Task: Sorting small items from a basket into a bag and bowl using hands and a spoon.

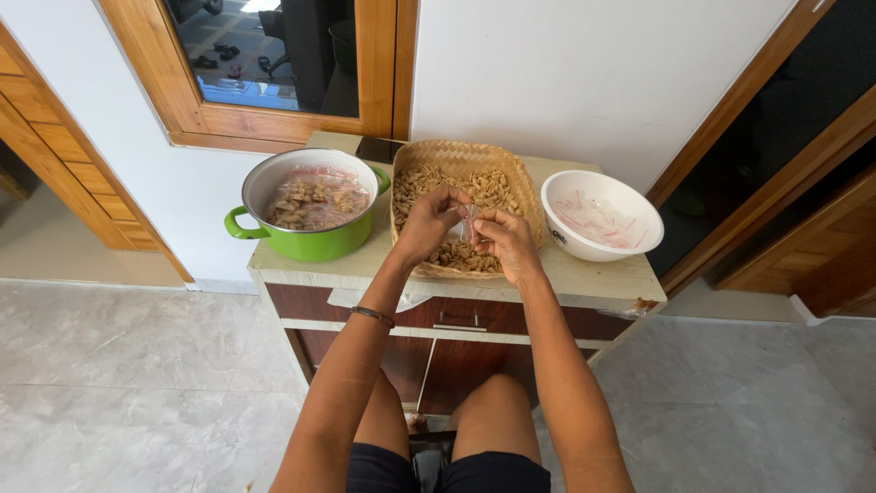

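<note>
A small clear plastic bag [469,222] with a red strip is pinched between my left hand [429,224] and my right hand [506,239]. Both hands hover over a woven basket tray [511,169] heaped with brown snack pieces [429,181]. To the left stands a green pot [310,239] holding several filled clear bags [315,201]. On the right, a white bowl [561,236] holds several empty small bags [598,222].
All three containers stand on a low wooden cabinet [598,281] with a drawer handle [459,326], set against a white wall under a wood-framed window [376,64]. My knees are close to its front. Grey tiled floor [137,365] lies around it, with wooden door frames on both sides.
</note>
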